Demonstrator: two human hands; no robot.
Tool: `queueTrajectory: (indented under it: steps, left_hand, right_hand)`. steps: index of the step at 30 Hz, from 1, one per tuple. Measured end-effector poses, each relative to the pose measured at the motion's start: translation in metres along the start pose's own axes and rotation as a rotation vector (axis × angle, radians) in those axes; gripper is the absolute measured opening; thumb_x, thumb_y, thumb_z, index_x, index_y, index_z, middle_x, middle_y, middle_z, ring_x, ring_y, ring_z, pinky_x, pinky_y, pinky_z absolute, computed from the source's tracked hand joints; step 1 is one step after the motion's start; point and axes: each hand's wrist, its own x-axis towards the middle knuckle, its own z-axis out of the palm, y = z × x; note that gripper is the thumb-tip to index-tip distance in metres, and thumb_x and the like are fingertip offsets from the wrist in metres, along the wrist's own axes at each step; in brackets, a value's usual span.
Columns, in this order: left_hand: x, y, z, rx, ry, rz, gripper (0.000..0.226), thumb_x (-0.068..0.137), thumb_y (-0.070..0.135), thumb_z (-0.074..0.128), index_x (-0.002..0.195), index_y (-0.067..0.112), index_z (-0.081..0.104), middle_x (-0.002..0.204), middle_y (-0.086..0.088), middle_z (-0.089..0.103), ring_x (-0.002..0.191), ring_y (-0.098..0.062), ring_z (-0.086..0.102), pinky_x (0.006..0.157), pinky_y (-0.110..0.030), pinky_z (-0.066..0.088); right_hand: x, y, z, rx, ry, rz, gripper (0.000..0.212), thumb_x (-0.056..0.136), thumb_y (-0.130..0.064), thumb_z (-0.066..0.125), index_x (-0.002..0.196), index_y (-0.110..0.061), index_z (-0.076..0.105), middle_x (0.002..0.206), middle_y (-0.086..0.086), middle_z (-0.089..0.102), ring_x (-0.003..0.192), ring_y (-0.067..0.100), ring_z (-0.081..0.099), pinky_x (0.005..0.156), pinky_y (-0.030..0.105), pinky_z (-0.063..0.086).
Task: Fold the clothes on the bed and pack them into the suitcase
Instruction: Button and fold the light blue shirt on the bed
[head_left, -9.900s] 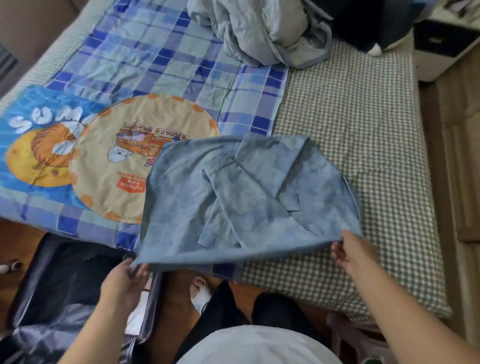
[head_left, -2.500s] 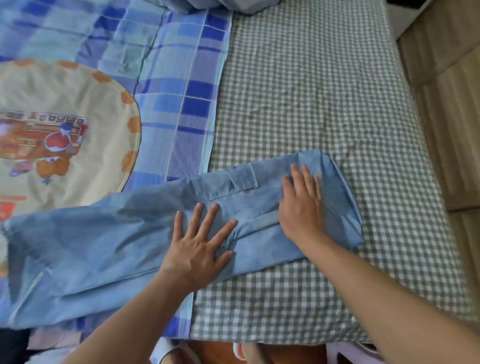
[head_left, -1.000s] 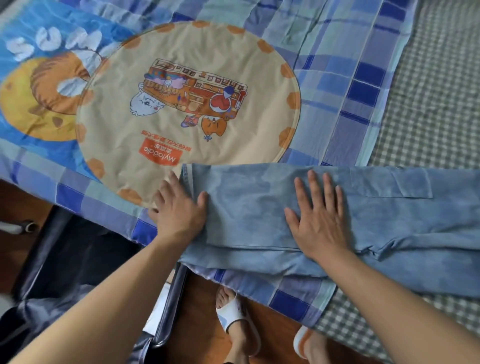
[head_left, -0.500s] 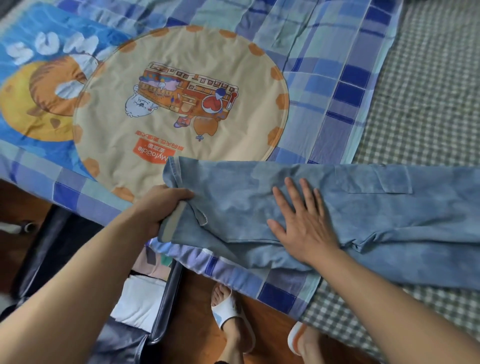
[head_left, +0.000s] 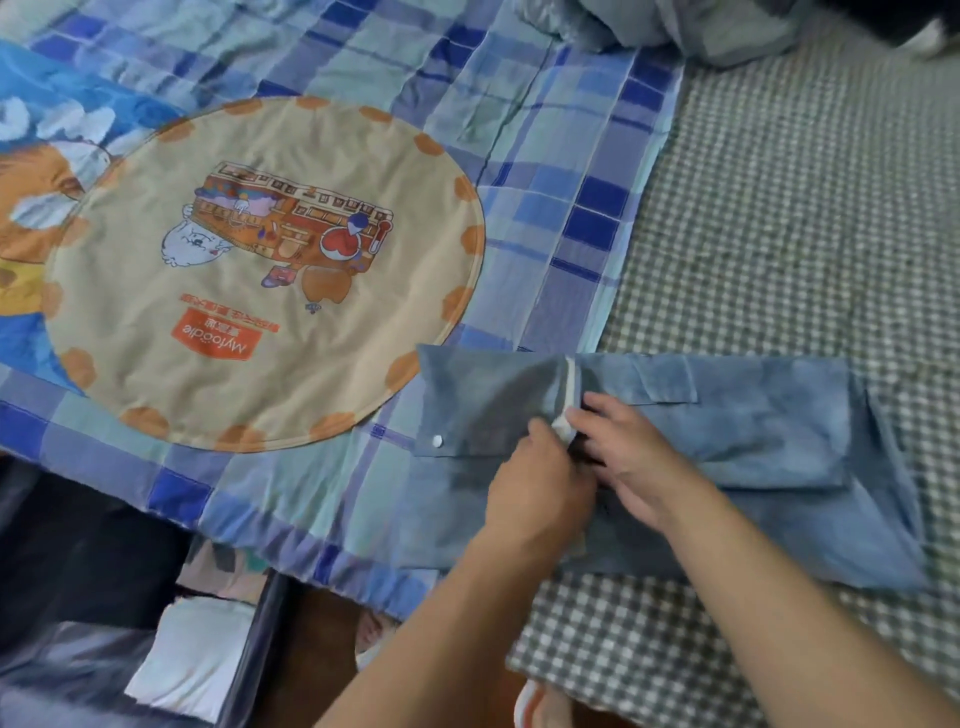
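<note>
A light blue denim garment (head_left: 753, 431) lies as a long folded strip across the bed's near edge. Its left end is turned over to the right, showing a white snap button (head_left: 437, 441) on the folded flap. My left hand (head_left: 540, 483) grips the garment's pale hem edge at the middle of the strip. My right hand (head_left: 628, 457) lies just right of it, fingers curled at the same hem. The open dark suitcase (head_left: 93, 597) sits on the floor at lower left, with white and pinkish folded clothes (head_left: 192, 660) inside.
A blue plaid quilt (head_left: 545, 171) with a round tan cartoon patch (head_left: 260, 270) covers the bed's left part; a green checked sheet (head_left: 805, 208) covers the right. A crumpled grey garment (head_left: 675, 26) lies at the far edge. Slippered feet (head_left: 530, 704) stand on the wooden floor below.
My left hand has carried the garment's left end over to the right, folding the strip shorter. My right hand, flat on the cloth before, now meets the left at the hem.
</note>
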Motion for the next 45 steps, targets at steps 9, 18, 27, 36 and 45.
queueTrajectory:
  steps: [9, 18, 27, 36, 45]
  left_hand:
    - [0.052, -0.093, -0.074, 0.649, 0.380, 0.407, 0.060, 0.102, 0.052, 0.032, 0.157, 0.028, 0.034, 0.162, -0.008, 0.032, 0.151, -0.035, 0.024, 0.120, -0.051, 0.021]
    - [0.061, -0.106, -0.064, 0.754, 0.460, 0.256, 0.068, 0.103, 0.058, 0.024, 0.162, 0.027, 0.013, 0.169, -0.011, 0.010, 0.156, -0.034, 0.003, 0.125, -0.054, 0.003]
    - [0.050, -0.115, -0.018, 0.769, 0.398, 0.379, 0.079, 0.099, 0.063, 0.031, 0.162, 0.032, -0.005, 0.171, -0.006, 0.001, 0.156, -0.033, -0.004, 0.122, -0.062, 0.007]
    - [0.006, -0.152, 0.004, 0.768, 0.309, 0.450, 0.075, 0.099, 0.072, 0.024, 0.162, 0.033, 0.014, 0.170, -0.009, 0.007, 0.157, -0.033, -0.002, 0.122, -0.063, 0.009]
    - [0.003, -0.163, -0.033, -0.003, 0.510, 0.294, 0.046, 0.095, 0.039, 0.058, 0.137, 0.020, 0.054, 0.154, -0.013, 0.038, 0.145, -0.029, 0.034, 0.118, -0.052, 0.031]
  right_hand:
    - [0.009, 0.036, 0.038, -0.496, 0.306, -0.209, 0.066, 0.097, -0.019, 0.057, 0.156, -0.026, 0.027, 0.145, 0.008, 0.053, 0.128, 0.033, 0.052, 0.105, 0.044, 0.043]
    - [0.013, 0.047, 0.057, -0.869, 0.365, -0.309, 0.060, 0.101, -0.024, 0.051, 0.155, -0.015, 0.025, 0.144, 0.008, 0.051, 0.128, 0.030, 0.051, 0.095, 0.041, 0.045]
    - [0.018, 0.027, 0.075, -1.169, 0.245, -0.895, 0.062, 0.102, -0.049, 0.038, 0.157, -0.021, 0.030, 0.167, 0.008, 0.014, 0.154, 0.032, 0.004, 0.125, 0.050, 0.009]
    - [0.069, 0.052, 0.049, -1.423, 0.258, -0.566, 0.074, 0.098, -0.063, 0.007, 0.161, -0.024, -0.001, 0.168, 0.008, -0.007, 0.155, 0.025, -0.010, 0.126, 0.045, -0.001]
    - [0.044, 0.081, 0.059, -1.339, 0.305, -0.521, 0.077, 0.100, -0.064, 0.007, 0.161, -0.019, -0.002, 0.167, 0.010, -0.014, 0.154, 0.025, -0.013, 0.126, 0.044, 0.001]
